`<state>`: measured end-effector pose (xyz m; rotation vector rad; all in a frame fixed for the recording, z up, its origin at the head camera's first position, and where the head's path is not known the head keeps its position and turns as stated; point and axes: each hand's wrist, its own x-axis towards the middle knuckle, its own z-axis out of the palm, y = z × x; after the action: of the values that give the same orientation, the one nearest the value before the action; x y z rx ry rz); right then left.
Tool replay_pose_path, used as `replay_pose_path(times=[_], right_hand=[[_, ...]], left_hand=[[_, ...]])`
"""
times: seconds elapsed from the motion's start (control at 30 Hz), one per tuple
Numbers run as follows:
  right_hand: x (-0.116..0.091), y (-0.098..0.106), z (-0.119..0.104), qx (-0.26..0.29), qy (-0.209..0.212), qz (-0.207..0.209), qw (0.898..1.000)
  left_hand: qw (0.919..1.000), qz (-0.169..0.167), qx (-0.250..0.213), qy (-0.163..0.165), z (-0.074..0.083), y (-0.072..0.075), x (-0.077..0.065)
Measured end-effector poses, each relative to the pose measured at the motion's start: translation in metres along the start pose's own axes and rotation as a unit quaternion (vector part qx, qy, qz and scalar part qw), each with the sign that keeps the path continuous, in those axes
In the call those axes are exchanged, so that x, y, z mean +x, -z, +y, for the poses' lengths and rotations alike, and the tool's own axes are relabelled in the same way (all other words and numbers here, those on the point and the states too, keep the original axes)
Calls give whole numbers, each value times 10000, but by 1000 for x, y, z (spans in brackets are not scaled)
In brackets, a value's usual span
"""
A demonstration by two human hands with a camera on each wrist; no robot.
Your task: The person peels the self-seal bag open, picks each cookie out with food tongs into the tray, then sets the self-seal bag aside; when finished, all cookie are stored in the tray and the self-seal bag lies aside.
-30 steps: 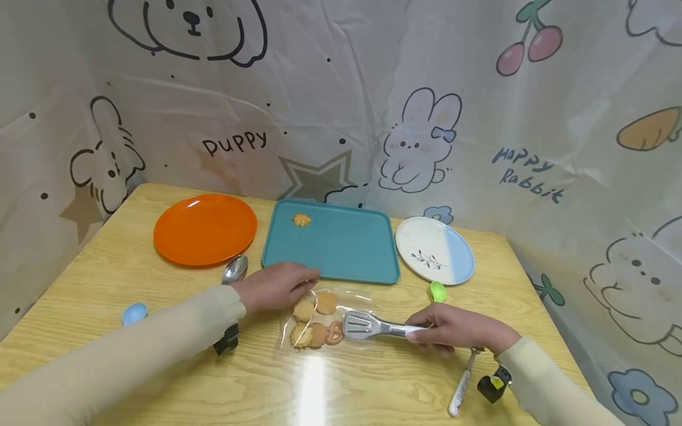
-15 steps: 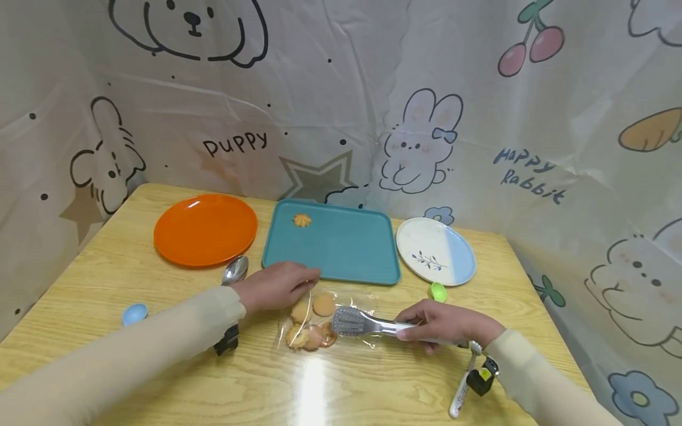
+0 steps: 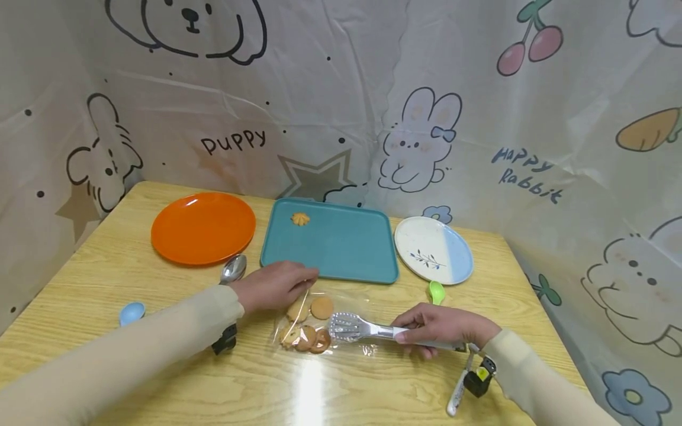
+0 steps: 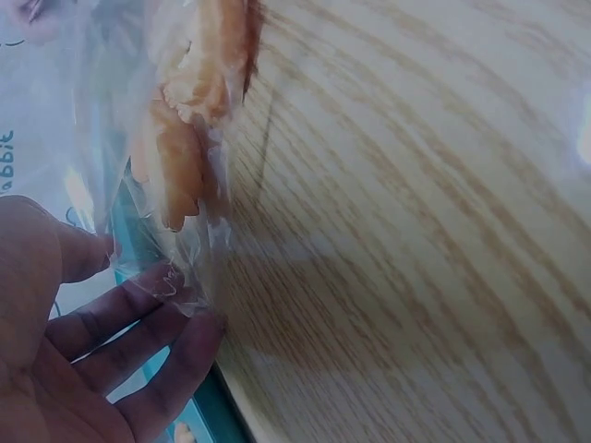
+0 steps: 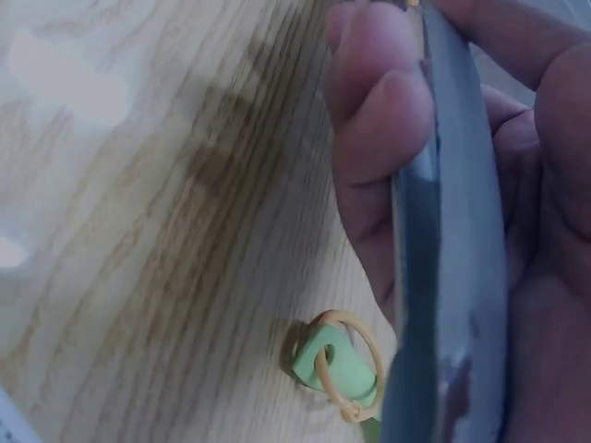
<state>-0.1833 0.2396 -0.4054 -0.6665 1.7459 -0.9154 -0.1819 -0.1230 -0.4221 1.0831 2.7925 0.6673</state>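
A clear plastic bag (image 3: 348,299) of several round cookies (image 3: 322,307) lies on the wooden table. With thumb and fingers my left hand (image 3: 277,285) pinches the bag's far left edge; in the left wrist view the film hangs between the fingers (image 4: 189,355) and thumb, with cookies (image 4: 175,166) behind it. My right hand (image 3: 444,325) grips metal tongs (image 3: 380,331) by the handle, their slotted head inside the bag against the cookies. In the right wrist view, the fingers curl round the tongs' handle (image 5: 466,277). One flower-shaped cookie (image 3: 301,219) sits on the teal tray (image 3: 341,242).
An orange plate (image 3: 203,228) stands back left and a white-and-blue plate (image 3: 426,251) back right. A metal spoon (image 3: 233,268), a blue spoon (image 3: 132,313) and a green spoon (image 3: 436,291) lie around. A utensil with a patterned handle (image 3: 457,393) lies under my right wrist.
My right hand has moved left with the tongs, pushing their head further into the bag against the cookies, which have shifted slightly left. My left hand stays in place on the bag.
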Motion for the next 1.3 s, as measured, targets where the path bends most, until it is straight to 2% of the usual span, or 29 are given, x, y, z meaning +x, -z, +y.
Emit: replay_pose_path(times=[0.3,0.57,0.9,1.1,1.3], right_hand=[[-1,0,-8,133,-506,-168,9985],[7,-2,-10,-284,-277,-184,9990],[13,-5,-9,-170,-117,-11,9998],[-2,3,-3,-238,-124,158,9995],[-34,16,15,199,-169,462,9986]], left_hand=[[10000,10,29,-43,-1,-2,2],[9998,13,174,18,0,-3,2],[9996,43,269,48,0,-5,1],[9997,15,208,113,0,-4,-1],[9995,-6,233,208,-2,-3,-3]])
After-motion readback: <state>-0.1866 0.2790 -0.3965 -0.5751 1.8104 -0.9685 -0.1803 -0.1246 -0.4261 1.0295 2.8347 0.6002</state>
